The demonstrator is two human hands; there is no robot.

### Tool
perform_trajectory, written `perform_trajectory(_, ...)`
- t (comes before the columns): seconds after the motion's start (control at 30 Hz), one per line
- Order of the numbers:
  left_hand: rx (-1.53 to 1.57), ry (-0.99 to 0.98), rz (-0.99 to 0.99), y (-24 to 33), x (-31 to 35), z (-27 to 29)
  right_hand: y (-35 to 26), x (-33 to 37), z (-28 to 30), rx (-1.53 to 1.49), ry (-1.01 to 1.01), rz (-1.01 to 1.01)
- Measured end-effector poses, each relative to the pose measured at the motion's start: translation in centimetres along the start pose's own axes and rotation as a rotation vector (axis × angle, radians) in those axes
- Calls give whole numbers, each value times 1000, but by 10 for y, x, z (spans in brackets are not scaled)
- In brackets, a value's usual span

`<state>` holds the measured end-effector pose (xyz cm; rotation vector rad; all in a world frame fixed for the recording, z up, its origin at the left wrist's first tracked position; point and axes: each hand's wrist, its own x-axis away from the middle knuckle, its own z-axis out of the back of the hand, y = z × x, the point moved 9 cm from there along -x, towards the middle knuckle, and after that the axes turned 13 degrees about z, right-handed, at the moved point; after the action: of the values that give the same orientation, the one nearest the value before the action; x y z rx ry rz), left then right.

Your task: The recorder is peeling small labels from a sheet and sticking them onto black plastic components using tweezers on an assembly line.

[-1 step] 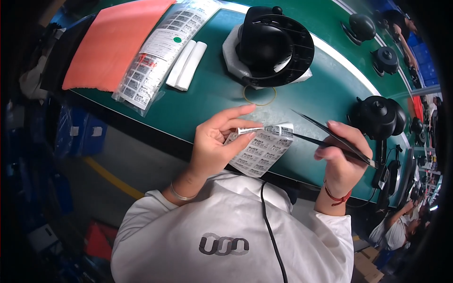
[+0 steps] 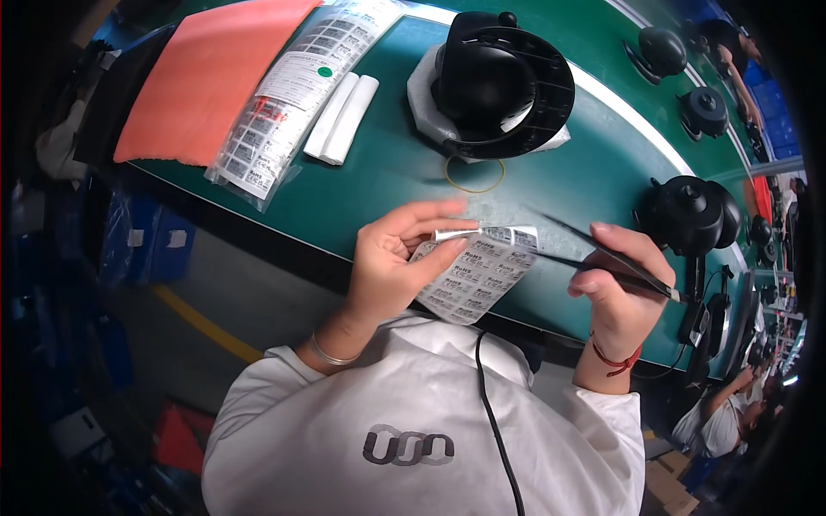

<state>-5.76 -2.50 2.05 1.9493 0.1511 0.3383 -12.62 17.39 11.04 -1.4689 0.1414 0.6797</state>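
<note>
My left hand (image 2: 389,262) pinches the upper left edge of a sheet of silvery printed labels (image 2: 476,277), whose top edge is folded or curled over. The sheet hangs over the near edge of the table. In my right hand (image 2: 621,279) is a pair of black tweezers (image 2: 621,260), its two arms spread apart. The lower tip lies close to the sheet's upper right corner; blur hides whether it touches. Beyond my hands, a black round device (image 2: 490,82) with a curved ring rests on white foam wrap (image 2: 423,96). A yellowish rubber band (image 2: 476,189) lies just in front of it.
On the green table (image 2: 344,206) lie an orange-pink foam sheet (image 2: 202,86), a plastic-bagged stack of labels (image 2: 288,99) and two white rolls (image 2: 342,119). More black devices (image 2: 688,215) stand to the right. A black cable (image 2: 492,413) runs down my white top. Other people work at far right.
The tweezers have shifted slightly and their tips are blurred. The top right corner of the label sheet has moved a little. My left hand stays in nearly the same place.
</note>
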Motion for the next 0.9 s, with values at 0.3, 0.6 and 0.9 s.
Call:
perform_trajectory(0.3,-71,-62,-73,-7,3,6,22,9,-4,-139,-27,-145)
perform_trajectory(0.6,-104,-135,-161,-4,6,-8,-37,9,-31,363,-287,602)
perform_trajectory(0.9,-134,-162,-41,-8,8,-17,-45,9,-52,396,-346,720)
